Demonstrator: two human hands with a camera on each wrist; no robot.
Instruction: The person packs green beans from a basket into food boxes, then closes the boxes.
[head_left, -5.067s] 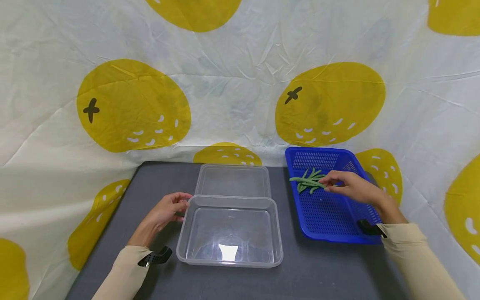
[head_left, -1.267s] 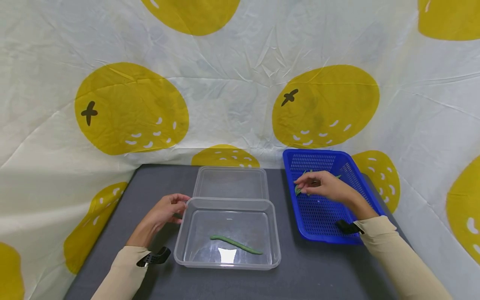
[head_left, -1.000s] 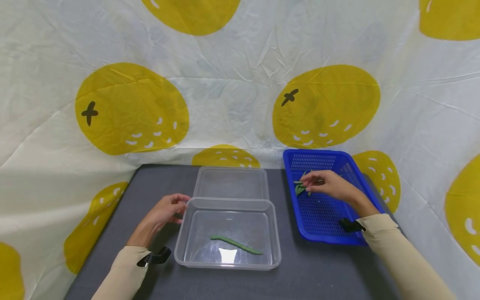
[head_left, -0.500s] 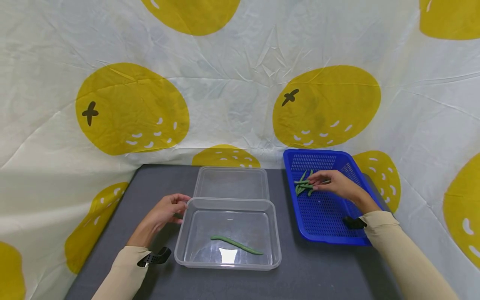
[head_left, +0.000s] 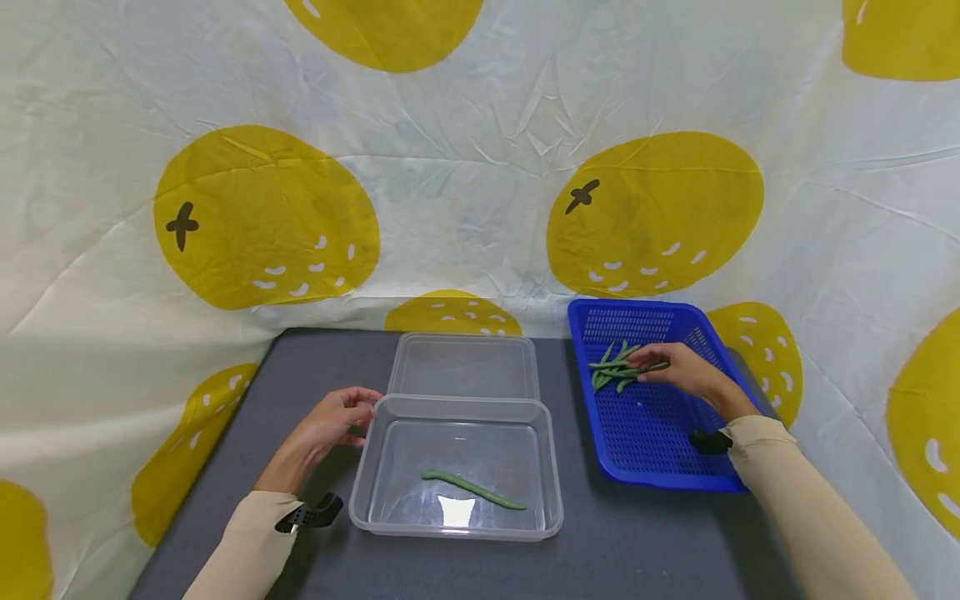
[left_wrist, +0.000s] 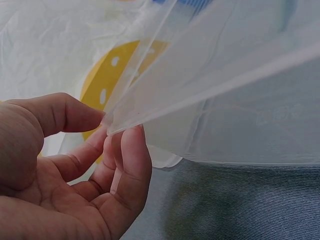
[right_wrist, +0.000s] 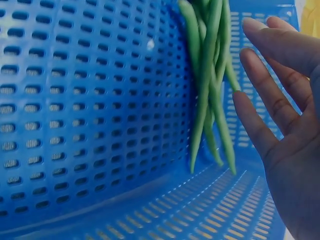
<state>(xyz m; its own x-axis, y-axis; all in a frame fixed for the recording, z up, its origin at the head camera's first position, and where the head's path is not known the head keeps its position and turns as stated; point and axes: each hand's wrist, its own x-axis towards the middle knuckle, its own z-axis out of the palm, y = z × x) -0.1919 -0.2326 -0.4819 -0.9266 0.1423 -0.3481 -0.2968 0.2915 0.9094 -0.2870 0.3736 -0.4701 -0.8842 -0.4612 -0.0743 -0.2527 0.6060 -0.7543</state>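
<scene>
My left hand (head_left: pixel 335 425) holds the rim corner of a clear plastic container (head_left: pixel 362 479); in the left wrist view thumb and fingers (left_wrist: pixel 134 155) pinch that corner. Inside lies a single green bean (head_left: pixel 472 489), slanting across the floor. To the right, my right hand (head_left: pixel 686 369) reaches into a blue perforated basket (head_left: pixel 637 433), its fingertips over a small pile of green beans (head_left: pixel 606 367). In the right wrist view the fingers (right_wrist: pixel 265 75) are spread and extended beside the beans (right_wrist: pixel 207 85), with nothing gripped.
A clear lid (head_left: pixel 465 362) lies flat behind the container on the dark grey table (head_left: pixel 330 358). A white cloth with yellow fruit prints (head_left: pixel 465 208) hangs behind and at the sides. Black straps (head_left: pixel 311 512) sit on both wrists.
One green bean has come into the container since the earliest frame. My right hand has shifted right over the basket during the last second, uncovering more beans. The left hand stays at the container's corner.
</scene>
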